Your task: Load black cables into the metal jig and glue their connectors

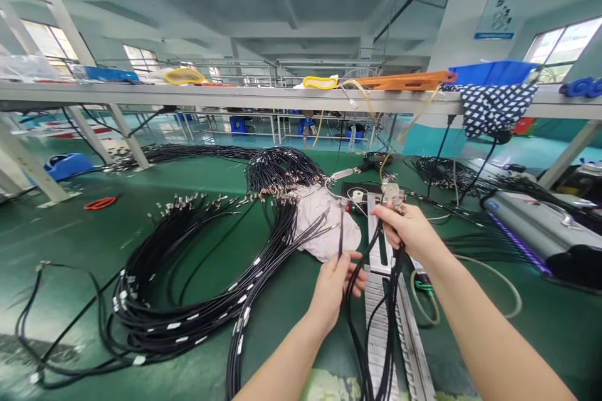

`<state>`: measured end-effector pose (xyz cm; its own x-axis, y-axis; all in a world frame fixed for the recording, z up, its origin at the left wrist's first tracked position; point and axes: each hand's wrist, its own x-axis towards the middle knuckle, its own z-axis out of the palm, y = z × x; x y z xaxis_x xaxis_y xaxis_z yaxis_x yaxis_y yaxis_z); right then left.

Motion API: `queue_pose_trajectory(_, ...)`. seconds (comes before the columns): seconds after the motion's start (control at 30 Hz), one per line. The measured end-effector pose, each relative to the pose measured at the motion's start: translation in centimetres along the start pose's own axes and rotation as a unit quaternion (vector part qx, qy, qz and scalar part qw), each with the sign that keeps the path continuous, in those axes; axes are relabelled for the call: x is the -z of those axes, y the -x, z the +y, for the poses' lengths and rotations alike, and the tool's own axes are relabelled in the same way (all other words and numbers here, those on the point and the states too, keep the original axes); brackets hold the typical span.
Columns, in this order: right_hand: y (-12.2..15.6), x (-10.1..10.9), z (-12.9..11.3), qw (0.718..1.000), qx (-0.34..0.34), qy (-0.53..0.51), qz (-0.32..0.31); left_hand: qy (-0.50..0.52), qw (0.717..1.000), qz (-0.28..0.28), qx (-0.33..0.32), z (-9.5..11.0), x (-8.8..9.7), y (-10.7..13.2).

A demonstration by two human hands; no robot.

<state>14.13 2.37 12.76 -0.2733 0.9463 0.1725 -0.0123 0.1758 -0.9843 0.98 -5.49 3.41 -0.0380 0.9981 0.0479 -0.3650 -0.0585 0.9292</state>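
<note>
In the head view my left hand point(335, 282) pinches a single black cable point(341, 235) whose end points upward. My right hand point(411, 229) is closed round several black cables point(390, 326) that hang down toward me. Just above its fingers stands a clear plastic block point(391, 193) with a yellowish tube; whether the hand touches it I cannot tell. Beneath both hands runs a grey metal fixture point(376, 307) with ridged rails. Left of my hands lies a large coiled bundle of black cables point(188, 319) with white labels and metal ends.
A whitish cloth point(324, 241) lies under some cable ends. Behind it is another black cable heap point(285, 169). A silver machine point(531, 225) with a purple glow stands right. A shelf point(254, 97) crosses above the green table point(61, 225). An orange ring point(100, 203) lies left.
</note>
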Motion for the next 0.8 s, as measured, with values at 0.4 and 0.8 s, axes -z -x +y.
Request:
queue_pose_trajectory(0.4,1.5,-2.9,-0.1,0.993,-0.046,0.016,-0.104,-0.019,0.998,-0.042,-0.041,1.2,-0.6,0.4)
queue_pose_trajectory(0.8,3.8,-1.1,-2.1,0.996,0.063,0.02,-0.064,-0.037,0.97,-0.234,0.045,1.8,-2.3,0.6)
